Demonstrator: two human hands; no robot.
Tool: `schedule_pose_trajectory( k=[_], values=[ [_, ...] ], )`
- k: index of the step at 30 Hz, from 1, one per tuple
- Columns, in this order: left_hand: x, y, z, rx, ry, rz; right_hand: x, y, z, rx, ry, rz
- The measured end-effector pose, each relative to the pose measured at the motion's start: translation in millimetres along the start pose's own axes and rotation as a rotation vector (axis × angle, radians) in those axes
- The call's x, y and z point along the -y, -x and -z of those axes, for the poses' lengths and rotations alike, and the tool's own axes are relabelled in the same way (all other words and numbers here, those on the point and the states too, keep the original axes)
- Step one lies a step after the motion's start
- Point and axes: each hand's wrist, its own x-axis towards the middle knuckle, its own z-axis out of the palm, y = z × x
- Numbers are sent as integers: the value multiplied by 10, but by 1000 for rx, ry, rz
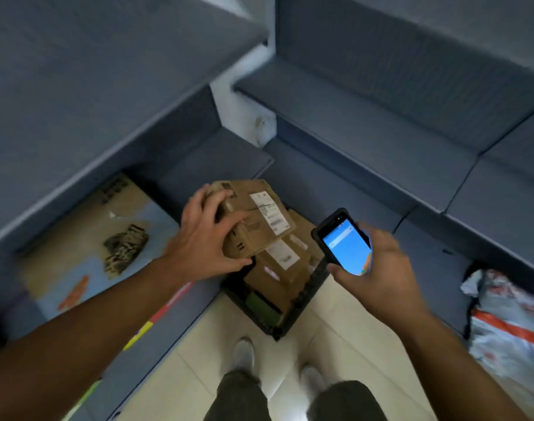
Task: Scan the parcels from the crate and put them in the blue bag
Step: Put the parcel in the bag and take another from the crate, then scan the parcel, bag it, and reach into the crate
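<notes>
A black crate (290, 314) stands on the tiled floor at my feet, filled with brown cardboard parcels (278, 278). My left hand (208, 238) grips the top parcel (256, 217), a cardboard box with a white label facing up, lifted and tilted above the crate. To the right of that parcel, my right hand (381, 268) holds a black handheld scanner (344, 241) with its blue screen lit. To the left, a large open blue fabric bag (156, 214) holds a patterned packet (123, 247) on its cardboard floor.
Grey-blue fabric bags on shelving surround the spot on the left, back and right. A white and orange plastic mail sack (508, 323) lies in the right-hand compartment. My two shoes (244, 354) stand on cream floor tiles just before the crate.
</notes>
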Motion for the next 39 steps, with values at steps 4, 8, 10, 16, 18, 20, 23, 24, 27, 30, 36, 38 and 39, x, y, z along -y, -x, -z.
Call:
schedule_pose_trajectory(
  k=[4,8,10,16,18,20,23,24,27,30,36,38,39],
  values=[
    [-304,178,813,-87,-105,-1,285,180,445,24,-85,53],
    [-558,568,1362,-229,-167,49,547,350,738,137,-93,164],
    [-649,807,1576,-275,-208,70,671,432,845,209,-87,223],
    [-842,1750,2235,-330,-357,193,1145,714,908,314,-49,409],
    [-894,2113,2439,-333,-410,241,1320,863,842,342,-55,477],
    [-939,2478,2623,-334,-460,283,1488,1034,740,373,-49,535],
    [-1045,3039,2870,-345,-517,347,1742,1336,550,404,-16,615],
    [-1095,3240,2945,-352,-531,366,1830,1454,480,410,-6,641],
    [-1263,3839,3178,-375,-579,411,2093,1845,275,456,20,724],
    [-1453,4437,3387,-386,-634,459,2302,2261,92,512,36,805],
    [-1749,5355,3581,-382,-718,520,2539,3001,-163,585,146,929],
    [-1814,5595,3617,-391,-739,538,2580,3219,-227,603,193,953],
    [-1843,5714,3628,-398,-745,549,2587,3315,-264,600,208,962]
  ],
)
